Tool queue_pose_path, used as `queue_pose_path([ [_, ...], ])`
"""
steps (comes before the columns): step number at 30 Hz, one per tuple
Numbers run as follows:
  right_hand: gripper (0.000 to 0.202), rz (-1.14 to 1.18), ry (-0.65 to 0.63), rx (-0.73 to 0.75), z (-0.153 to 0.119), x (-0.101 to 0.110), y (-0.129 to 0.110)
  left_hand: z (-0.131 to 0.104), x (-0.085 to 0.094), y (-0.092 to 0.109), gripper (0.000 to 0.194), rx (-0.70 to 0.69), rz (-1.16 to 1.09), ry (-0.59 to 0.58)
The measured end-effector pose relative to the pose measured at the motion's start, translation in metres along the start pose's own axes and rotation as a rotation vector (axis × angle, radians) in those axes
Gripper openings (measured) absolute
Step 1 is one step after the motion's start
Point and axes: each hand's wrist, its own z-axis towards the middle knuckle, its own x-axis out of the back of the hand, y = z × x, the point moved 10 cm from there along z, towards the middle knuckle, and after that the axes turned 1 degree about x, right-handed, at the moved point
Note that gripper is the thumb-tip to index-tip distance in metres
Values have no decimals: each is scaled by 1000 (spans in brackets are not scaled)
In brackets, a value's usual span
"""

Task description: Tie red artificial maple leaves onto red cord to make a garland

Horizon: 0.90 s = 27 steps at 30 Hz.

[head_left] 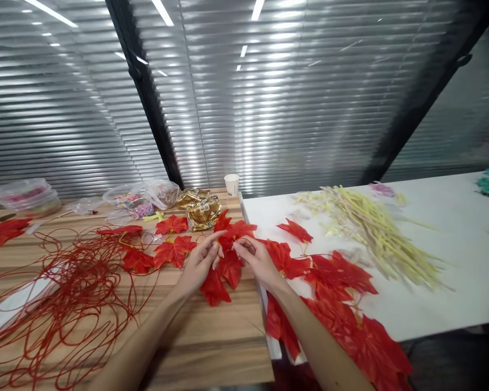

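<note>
A person's left hand (199, 262) and right hand (257, 259) nearly meet over red leaves (230, 269) near the edge where a wooden worktop (212, 342) adjoins a white worktop (468, 244). The left fingers are loosely curled, forefinger outstretched; the right thumb and forefinger pinch together. Whether either grips anything cannot be told. Tangled red cord (92, 277) lies to the left.

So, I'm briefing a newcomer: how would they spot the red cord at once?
Start at the wooden table, left of the white table. On its left side, the red cord sprawls over a long white object. Unlike the broad red leaves nearby, it is a tangle of thin loops.
</note>
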Motion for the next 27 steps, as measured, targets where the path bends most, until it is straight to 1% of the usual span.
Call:
queue_pose_path([
  [3, 16, 7, -49, 53, -1, -5, -8, -1, -5, 5, 37, -57, -110, -20],
  [5, 13, 11, -96, 70, -2, -9, -10, -3, -8, 5, 35, -67, -136, -38],
  [7, 13, 28, -134, 39, -3, -14, -7, -4, -11, 7, 35, -72, -130, -52],
  [10, 14, 86, -186, -81, -7, -19, 6, -5, -11, 9, 34, -61, -133, -61],
  [13, 14, 147, -213, -160, -10, -23, 13, -3, -11, 6, 33, -8, -177, -73],
  [16, 14, 138, -200, -167, -10, -21, 11, -2, -14, 0, 32, 48, -267, -84],
  [18, 15, 119, -184, -168, -10, -19, 9, -2, -17, -8, 34, 109, -328, -94],
  [21, 16, 114, -168, -180, -9, -17, 10, -4, -22, -18, 42, 202, -390, -123],
  [24, 17, 144, -160, -197, -9, -17, 11, -4, -23, -23, 49, 243, -410, -145],
  [27, 17, 192, -151, -221, -9, -18, 13, -5, -24, -25, 49, 263, -421, -152],
])
